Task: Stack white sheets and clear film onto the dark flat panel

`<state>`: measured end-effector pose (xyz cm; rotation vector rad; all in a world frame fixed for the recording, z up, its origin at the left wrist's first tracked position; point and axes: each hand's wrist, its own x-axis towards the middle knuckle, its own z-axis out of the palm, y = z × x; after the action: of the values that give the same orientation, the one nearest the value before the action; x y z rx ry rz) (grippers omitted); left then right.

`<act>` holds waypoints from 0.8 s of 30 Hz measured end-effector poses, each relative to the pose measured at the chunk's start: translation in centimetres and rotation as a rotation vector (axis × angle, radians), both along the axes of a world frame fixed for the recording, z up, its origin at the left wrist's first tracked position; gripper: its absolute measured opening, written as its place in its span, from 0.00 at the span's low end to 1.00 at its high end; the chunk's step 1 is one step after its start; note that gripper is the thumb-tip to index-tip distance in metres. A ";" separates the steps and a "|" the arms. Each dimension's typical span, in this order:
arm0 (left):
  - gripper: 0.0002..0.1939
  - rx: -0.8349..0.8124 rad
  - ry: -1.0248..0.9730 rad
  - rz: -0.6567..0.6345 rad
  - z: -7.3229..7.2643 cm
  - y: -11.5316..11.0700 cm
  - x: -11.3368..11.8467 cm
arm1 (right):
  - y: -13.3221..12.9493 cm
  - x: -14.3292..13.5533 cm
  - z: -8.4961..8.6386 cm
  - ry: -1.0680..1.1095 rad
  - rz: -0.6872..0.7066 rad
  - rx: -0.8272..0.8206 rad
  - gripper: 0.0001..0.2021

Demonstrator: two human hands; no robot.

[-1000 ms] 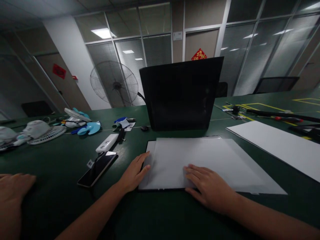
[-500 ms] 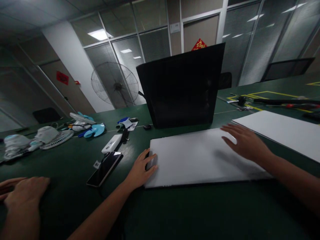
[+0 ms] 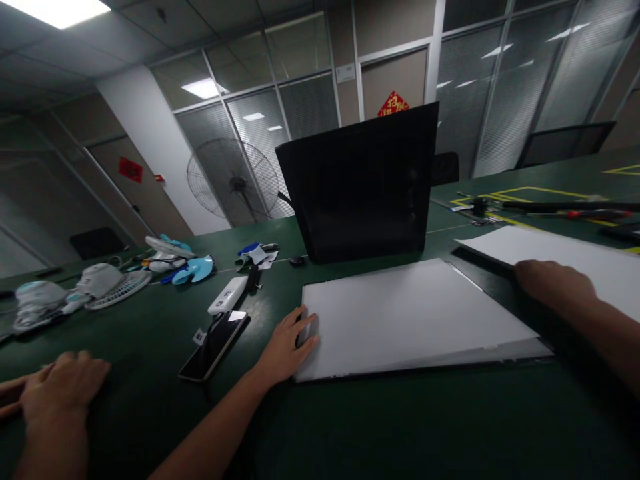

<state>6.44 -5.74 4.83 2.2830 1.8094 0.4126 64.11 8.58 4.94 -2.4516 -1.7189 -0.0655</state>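
A white sheet lies on a dark-edged flat panel (image 3: 400,320) in front of me. My left hand (image 3: 287,343) rests on its left edge with the fingers spread. At the right, my right hand (image 3: 555,287) is wrapped round the near left edge of a second white sheet or board (image 3: 535,247), whose left side is raised off the table. Its fingertips are hidden under that edge. Behind the panel stands a large black box-like object (image 3: 365,187).
A phone (image 3: 215,347) and a white device (image 3: 228,295) lie left of my left hand. Another person's hands (image 3: 65,383) rest at the lower left. Fan parts (image 3: 107,287), a blue fan blade (image 3: 194,269) and a black mouse (image 3: 297,261) are on the green table (image 3: 400,427).
My right hand has moved right, off the near white sheet, and has taken hold of the second one, lifting its left side. My left hand stays on the panel's left edge.
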 end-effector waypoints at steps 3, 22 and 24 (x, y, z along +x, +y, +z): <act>0.29 0.003 0.002 -0.004 -0.1 0.0 -0.1 | -1.3 -1.5 1.5 -0.027 -0.020 -0.050 0.21; 0.34 0.021 -0.011 -0.004 -0.5 0.2 -0.3 | -14.2 -21.7 1.5 -0.209 1.002 0.074 0.15; 0.34 0.023 -0.029 -0.008 -0.6 0.1 -0.3 | -14.7 -22.5 0.6 -0.142 1.151 0.097 0.18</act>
<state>6.09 -5.60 4.26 2.2871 1.7900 0.4650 41.63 -6.10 5.51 -1.0999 -2.7826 -0.1778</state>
